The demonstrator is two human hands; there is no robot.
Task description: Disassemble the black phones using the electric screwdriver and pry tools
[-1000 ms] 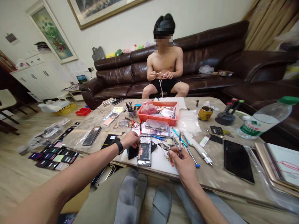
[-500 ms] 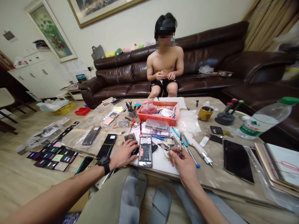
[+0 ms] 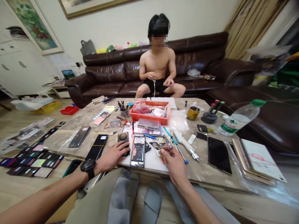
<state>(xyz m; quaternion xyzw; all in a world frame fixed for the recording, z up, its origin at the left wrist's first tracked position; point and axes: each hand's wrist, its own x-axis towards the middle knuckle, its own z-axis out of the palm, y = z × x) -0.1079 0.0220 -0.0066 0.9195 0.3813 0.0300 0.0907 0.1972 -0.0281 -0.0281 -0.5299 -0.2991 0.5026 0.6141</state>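
Observation:
My left hand [image 3: 115, 153] lies with spread fingers on the lower part of a dark phone back cover [image 3: 123, 137], whose round camera ring shows above the fingertips. Just right of it, an opened phone [image 3: 138, 152] lies flat on a white work mat [image 3: 153, 161], its battery and inner parts exposed. My right hand [image 3: 174, 160] is closed round a slim dark pen-like tool [image 3: 171, 141] that points upward; its exact kind is unclear. Small loose parts and a red-tipped tool lie by those fingers, partly hidden.
An orange tray [image 3: 149, 117] with bagged parts stands behind a clear parts box [image 3: 149, 124]. Screwdrivers and a white pen-shaped tool [image 3: 187, 145] lie to the right. Further right are a dark tablet [image 3: 219, 155], stacked panels and a bottle [image 3: 240, 119]. A person [image 3: 157, 65] sits opposite.
The view has turned right, so the table appears further left. My left hand has slid down, baring more of the back cover. The person opposite has moved their hands apart.

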